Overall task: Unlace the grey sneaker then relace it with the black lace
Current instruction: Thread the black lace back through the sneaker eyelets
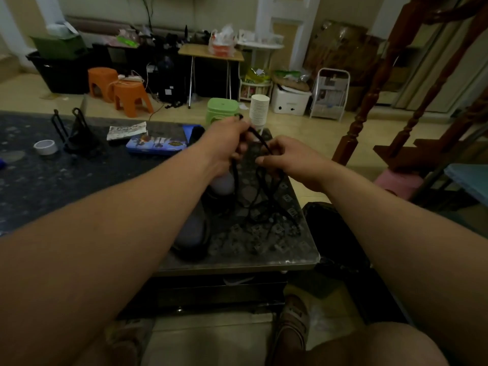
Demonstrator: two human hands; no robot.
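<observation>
**Black lace [252, 199] held in both hands over the table [79, 186]**

Far left on the dark table: a roll of tape [45, 147], lying flat. Just beside it, to the right, a black wire stand [75, 133], upright. Further right, a crumpled printed wrapper [126, 130], just behind a flat blue tin [157, 146]. Beyond the table, on the floor, two orange stools [120, 88] and a green stool [221, 110].

Then the left hand [227, 146], raised over the table, fingers curled around the lace, one lace end sticking up out of the fist. Under the left forearm, the grey sneaker [194, 228], lying on the table near its front edge, mostly hidden by the arm. Impossible to tell whether any lace passes through its eyelets.

Between the two hands, lace strands pulled tight. Below them, the rest hanging down in loose loops onto the patterned table top, just right of the sneaker.

Right of that, the right hand [289, 161], a little lower than the left, thumb and fingers pinching lace strands. Behind the hands, a stack of white paper cups [260, 109]. Far right, a brown wooden stair post [361, 122] and a pink stool [397, 180] on the floor
</observation>
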